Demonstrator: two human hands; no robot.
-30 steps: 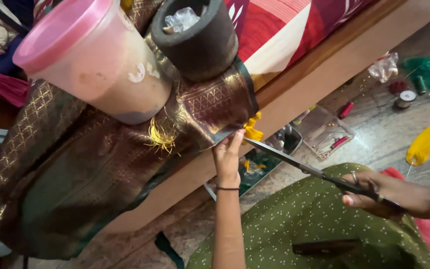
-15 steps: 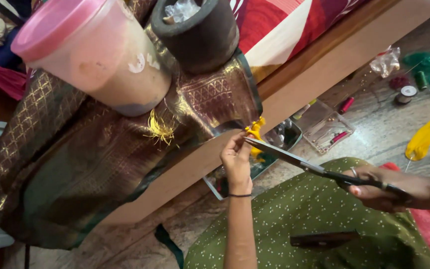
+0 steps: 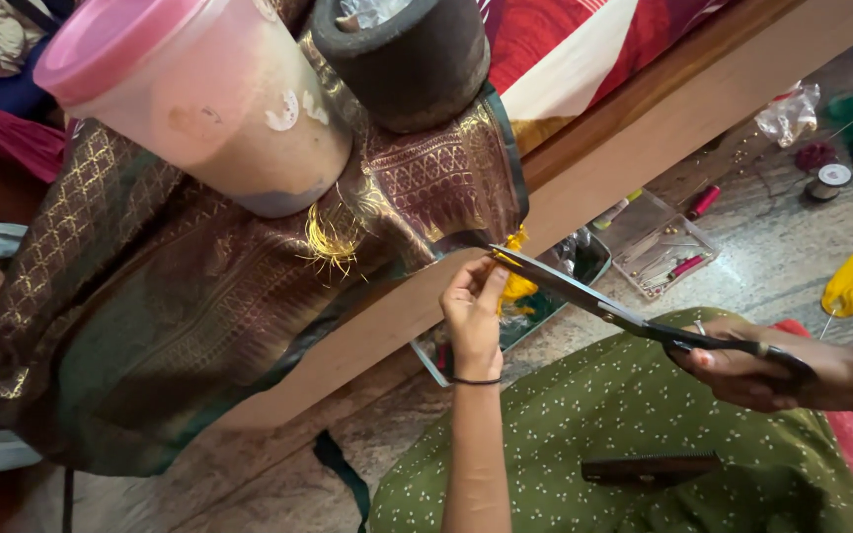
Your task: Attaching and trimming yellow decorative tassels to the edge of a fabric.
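Yellow tassel [image 3: 517, 286] pinched in my left hand [image 3: 473, 311], right hand [image 3: 742, 367] gripping scissors [image 3: 624, 316], blades open at the brocade cloth [image 3: 249, 286]

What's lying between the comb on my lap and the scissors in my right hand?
In the head view only green dotted cloth lies between the dark comb and the scissors that the right hand holds.

Long steel scissors [image 3: 584, 296] slant across the frame's centre, blades meeting at a yellow tassel [image 3: 515, 286]. The tassel hangs from a maroon-gold brocade cloth [image 3: 249, 296] at centre left.
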